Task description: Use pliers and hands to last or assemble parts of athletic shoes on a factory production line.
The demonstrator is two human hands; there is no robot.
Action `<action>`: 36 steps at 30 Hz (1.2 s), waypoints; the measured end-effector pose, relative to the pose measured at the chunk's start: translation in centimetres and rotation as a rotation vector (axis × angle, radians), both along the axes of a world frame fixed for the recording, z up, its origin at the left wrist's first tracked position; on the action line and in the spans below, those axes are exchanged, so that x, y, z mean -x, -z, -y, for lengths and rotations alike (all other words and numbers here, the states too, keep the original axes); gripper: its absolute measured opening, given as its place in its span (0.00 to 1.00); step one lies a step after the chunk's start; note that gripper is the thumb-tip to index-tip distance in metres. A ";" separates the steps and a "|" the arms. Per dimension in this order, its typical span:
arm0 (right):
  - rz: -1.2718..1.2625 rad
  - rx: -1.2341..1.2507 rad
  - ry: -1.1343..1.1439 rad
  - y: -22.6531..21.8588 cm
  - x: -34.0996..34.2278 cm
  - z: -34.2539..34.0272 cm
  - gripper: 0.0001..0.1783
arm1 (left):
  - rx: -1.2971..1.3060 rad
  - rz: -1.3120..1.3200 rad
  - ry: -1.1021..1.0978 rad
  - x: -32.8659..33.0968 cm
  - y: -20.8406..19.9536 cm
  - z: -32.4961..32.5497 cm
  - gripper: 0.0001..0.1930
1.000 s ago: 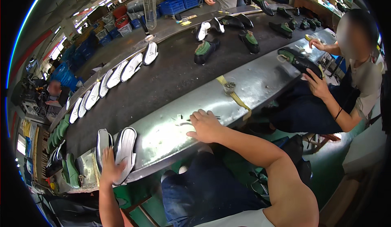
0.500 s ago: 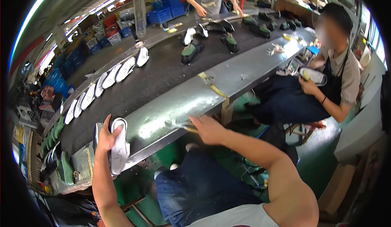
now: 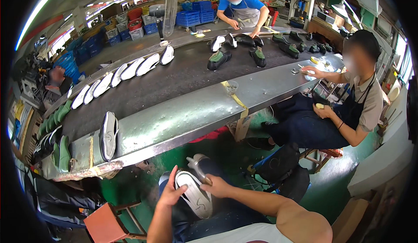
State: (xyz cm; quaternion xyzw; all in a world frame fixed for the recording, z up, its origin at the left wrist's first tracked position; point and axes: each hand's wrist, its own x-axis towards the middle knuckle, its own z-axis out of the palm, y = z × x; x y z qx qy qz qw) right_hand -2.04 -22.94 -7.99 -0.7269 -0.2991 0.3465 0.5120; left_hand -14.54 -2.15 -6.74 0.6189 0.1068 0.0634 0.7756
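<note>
My left hand (image 3: 169, 191) grips a white shoe upper (image 3: 199, 200) by its side, thumb across the top, over my lap. A dark curved line is drawn on the white material. My right hand (image 3: 219, 187) is closed round the handle of a grey, pincer-like metal tool (image 3: 199, 169). The tool's head points up and away, close beside the shoe; whether it touches is unclear. Another shoe with a white upper (image 3: 108, 137) stands upright on the bench's metal edge, ahead and to the left.
A long bench has a dark belt (image 3: 174, 79) and metal edge (image 3: 183, 112). A row of white uppers (image 3: 122, 75) and green uppers (image 3: 65, 153) lie left. A seated co-worker (image 3: 361, 90) is right; another person (image 3: 244, 7) stands across. A stool (image 3: 106, 222) is lower left.
My left hand has brought a white shoe from the bench edge to my lap. My right hand has drawn the tool down beside it. The co-worker's hand now reaches to the bench.
</note>
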 end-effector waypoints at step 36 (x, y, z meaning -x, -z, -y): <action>0.596 -0.054 -0.032 -8.2 -6.7 -1.7 0.21 | -0.281 -0.013 -0.023 -4.5 0.3 1.9 0.26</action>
